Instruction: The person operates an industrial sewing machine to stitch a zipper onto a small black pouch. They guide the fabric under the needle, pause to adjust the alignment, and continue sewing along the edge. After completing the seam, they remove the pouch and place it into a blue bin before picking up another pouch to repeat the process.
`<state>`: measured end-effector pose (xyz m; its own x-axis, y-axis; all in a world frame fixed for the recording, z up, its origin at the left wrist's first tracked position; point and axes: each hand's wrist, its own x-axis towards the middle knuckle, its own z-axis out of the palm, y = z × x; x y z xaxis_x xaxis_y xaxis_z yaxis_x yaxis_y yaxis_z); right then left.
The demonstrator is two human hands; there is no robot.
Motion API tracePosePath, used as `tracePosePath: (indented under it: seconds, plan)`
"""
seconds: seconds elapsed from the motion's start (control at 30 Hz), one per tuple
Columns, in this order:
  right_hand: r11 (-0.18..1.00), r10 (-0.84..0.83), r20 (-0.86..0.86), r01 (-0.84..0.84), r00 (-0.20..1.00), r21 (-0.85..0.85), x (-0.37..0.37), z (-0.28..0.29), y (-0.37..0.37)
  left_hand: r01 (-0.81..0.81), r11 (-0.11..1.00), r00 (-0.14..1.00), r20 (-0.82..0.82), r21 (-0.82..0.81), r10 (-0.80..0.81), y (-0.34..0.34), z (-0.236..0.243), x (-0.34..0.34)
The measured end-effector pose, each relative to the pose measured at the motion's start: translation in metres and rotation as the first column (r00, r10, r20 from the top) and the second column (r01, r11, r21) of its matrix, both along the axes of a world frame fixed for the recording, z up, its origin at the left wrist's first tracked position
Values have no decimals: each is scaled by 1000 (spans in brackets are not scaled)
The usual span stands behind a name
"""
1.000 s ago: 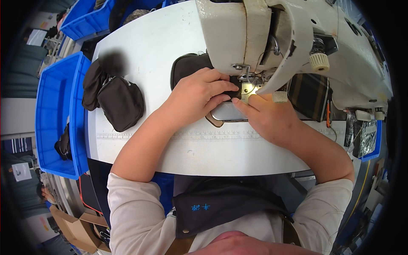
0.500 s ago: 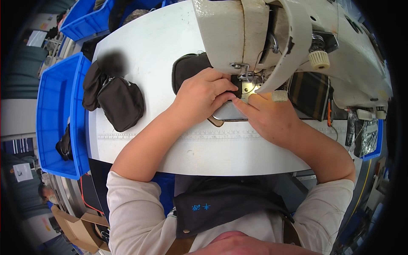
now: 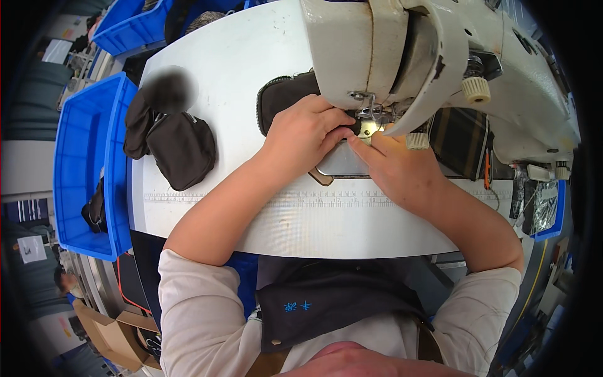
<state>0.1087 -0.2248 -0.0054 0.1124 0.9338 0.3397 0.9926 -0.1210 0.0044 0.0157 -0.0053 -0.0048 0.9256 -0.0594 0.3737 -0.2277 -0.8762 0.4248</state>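
Observation:
A dark brown fabric piece with a zipper along its curved edge (image 3: 275, 103) lies under the head of a white sewing machine (image 3: 352, 53). My left hand (image 3: 306, 129) is closed on its right part, thumb and fingers pinched close to the presser foot (image 3: 375, 114). My right hand (image 3: 402, 164) is beside the lit needle plate (image 3: 368, 128), fingers curled, its leading fingertip meeting the left thumb. Whatever the right fingers grip is hidden. A smooth metal plate (image 3: 342, 160) shows below the hands. Left of them, a dark brown fabric pouch (image 3: 182, 151) rests on the white table.
A blue bin (image 3: 85, 157) with a dark item inside stands off the table's left edge. Another blue bin (image 3: 132, 28) is at the far left. A printed ruler strip (image 3: 251, 198) crosses the tabletop. An orange-handled tool (image 3: 487, 168) lies right, by a dark striped panel (image 3: 458, 141).
The whole view has shifted slightly, with the machine appearing farther right. Both hands keep nearly the same pose at the needle.

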Motion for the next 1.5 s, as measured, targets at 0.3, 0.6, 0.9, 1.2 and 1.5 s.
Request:
tracePosePath:
  seconds: [0.3, 0.6, 0.9, 1.2, 1.5]
  plan:
    - [995, 14, -42, -10, 999, 101, 0, -1, 2, -24, 998, 999, -41, -66, 22, 6, 5, -1]
    - [977, -91, -53, 99, 994, 190, 1, -2, 8, -75, 990, 989, -133, -117, 59, 9, 2, 6]
    - [974, -218, 40, 215, 975, 67, 0, -6, 30, -99, 978, 990, -117, -186, 78, 12, -6, 10]
    - [935, -283, 26, 270, 959, 230, -3, -20, 29, -20, 1000, 997, 79, 24, 18, 2, 9, -10]
    - [968, -210, 155, 184, 965, 169, 2, -15, 28, -3, 993, 996, 87, 117, -7, -1, 0, 0]
